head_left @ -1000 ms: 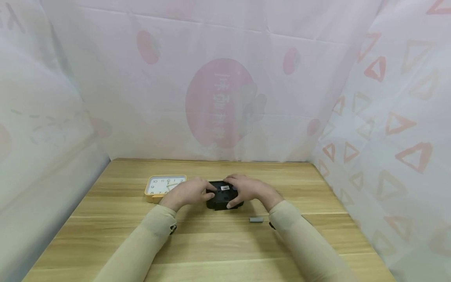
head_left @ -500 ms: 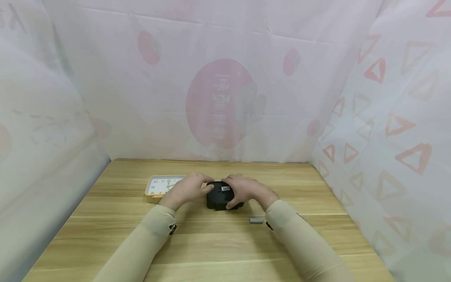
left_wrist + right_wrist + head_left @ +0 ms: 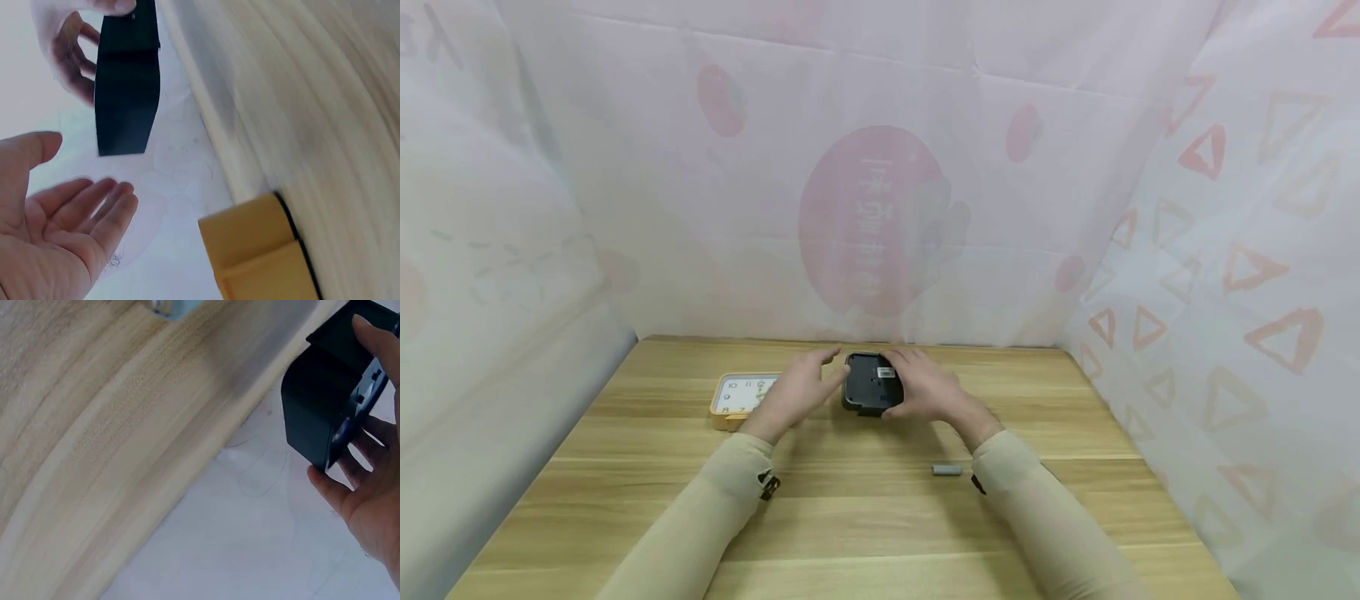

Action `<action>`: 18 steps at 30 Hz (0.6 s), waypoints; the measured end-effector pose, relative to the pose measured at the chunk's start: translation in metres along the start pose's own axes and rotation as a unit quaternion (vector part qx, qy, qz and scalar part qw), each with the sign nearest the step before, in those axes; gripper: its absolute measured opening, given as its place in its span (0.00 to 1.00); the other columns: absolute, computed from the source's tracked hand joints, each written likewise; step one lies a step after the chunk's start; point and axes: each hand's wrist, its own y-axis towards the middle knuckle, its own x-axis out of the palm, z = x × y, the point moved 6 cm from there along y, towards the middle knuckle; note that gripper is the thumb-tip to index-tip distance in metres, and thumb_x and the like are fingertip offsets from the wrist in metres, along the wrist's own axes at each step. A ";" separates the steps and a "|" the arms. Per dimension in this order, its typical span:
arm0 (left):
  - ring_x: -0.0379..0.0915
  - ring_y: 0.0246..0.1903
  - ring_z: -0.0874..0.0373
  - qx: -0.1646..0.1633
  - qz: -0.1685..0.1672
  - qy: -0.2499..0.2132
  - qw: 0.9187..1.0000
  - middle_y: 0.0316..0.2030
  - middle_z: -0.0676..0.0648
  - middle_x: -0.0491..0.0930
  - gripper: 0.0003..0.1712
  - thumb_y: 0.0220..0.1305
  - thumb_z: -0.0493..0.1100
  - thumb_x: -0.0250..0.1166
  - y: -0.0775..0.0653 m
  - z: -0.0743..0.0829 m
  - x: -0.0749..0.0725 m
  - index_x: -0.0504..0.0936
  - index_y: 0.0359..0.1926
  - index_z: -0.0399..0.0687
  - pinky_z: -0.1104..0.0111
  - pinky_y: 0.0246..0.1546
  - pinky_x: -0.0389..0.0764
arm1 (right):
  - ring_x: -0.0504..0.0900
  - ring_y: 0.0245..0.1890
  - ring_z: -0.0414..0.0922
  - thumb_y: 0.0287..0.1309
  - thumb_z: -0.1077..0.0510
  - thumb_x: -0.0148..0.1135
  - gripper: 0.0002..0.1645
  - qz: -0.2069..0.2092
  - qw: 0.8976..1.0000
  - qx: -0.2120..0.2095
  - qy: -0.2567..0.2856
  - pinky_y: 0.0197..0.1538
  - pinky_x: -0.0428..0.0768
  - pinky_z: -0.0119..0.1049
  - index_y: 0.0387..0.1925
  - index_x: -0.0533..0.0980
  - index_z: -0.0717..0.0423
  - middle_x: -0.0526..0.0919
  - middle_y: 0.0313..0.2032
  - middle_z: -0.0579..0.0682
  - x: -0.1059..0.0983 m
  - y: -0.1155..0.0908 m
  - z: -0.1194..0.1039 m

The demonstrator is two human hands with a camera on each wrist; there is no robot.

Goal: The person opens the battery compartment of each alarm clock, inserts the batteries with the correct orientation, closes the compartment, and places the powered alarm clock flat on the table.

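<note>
A black box-shaped clock (image 3: 868, 383) with rounded corners has its back towards me, a white label on it. My right hand (image 3: 928, 387) grips its right side, thumb at the near edge and fingers at the far edge. In the right wrist view, small knobs show on the back of the clock (image 3: 325, 400). My left hand (image 3: 801, 387) is spread beside the clock's left side; the left wrist view shows a gap between the left hand (image 3: 69, 219) and the clock (image 3: 128, 94).
A yellow-framed clock (image 3: 737, 396) lies face up on the left, partly hidden by my left hand. A small grey battery (image 3: 947, 470) lies on the wooden table (image 3: 865, 517) near my right wrist. Printed cloth walls (image 3: 880, 275) stand around the table's back and sides.
The black clock has moved up and away from me in my right hand. My left hand, earlier at its back and then its edge, has come away from it.
</note>
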 end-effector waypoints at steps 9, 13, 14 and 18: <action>0.75 0.84 0.33 -0.035 -0.001 -0.129 0.991 0.89 0.35 0.69 0.46 0.92 0.59 0.63 0.001 -0.005 0.003 0.58 0.95 0.45 0.36 0.81 0.83 | 0.79 0.82 0.58 0.56 0.36 0.95 0.74 0.070 0.997 -0.010 -0.024 0.82 0.85 0.60 0.93 0.63 0.51 0.78 0.84 0.55 -0.014 -0.003 -0.004; 0.78 0.82 0.31 -0.046 -0.020 -0.154 0.987 0.86 0.31 0.74 0.46 0.92 0.57 0.64 0.002 -0.006 0.011 0.58 0.94 0.41 0.38 0.79 0.85 | 0.80 0.81 0.58 0.57 0.36 0.94 0.72 0.088 0.996 -0.010 -0.023 0.81 0.86 0.60 0.92 0.63 0.51 0.78 0.83 0.55 -0.017 -0.004 -0.006; 0.78 0.82 0.31 -0.051 -0.023 -0.168 0.984 0.85 0.31 0.75 0.46 0.91 0.56 0.64 0.003 -0.006 0.013 0.59 0.94 0.41 0.39 0.79 0.86 | 0.80 0.81 0.58 0.57 0.37 0.94 0.72 0.090 0.996 -0.010 -0.022 0.81 0.86 0.60 0.92 0.63 0.50 0.78 0.83 0.55 -0.017 -0.004 -0.007; 0.81 0.79 0.31 -0.059 -0.023 -0.206 0.976 0.81 0.30 0.78 0.42 0.91 0.55 0.65 0.003 -0.007 0.016 0.65 0.92 0.40 0.45 0.74 0.91 | 0.79 0.82 0.58 0.57 0.36 0.94 0.73 0.090 0.996 -0.006 -0.016 0.82 0.85 0.60 0.93 0.63 0.50 0.76 0.84 0.55 -0.017 -0.005 -0.008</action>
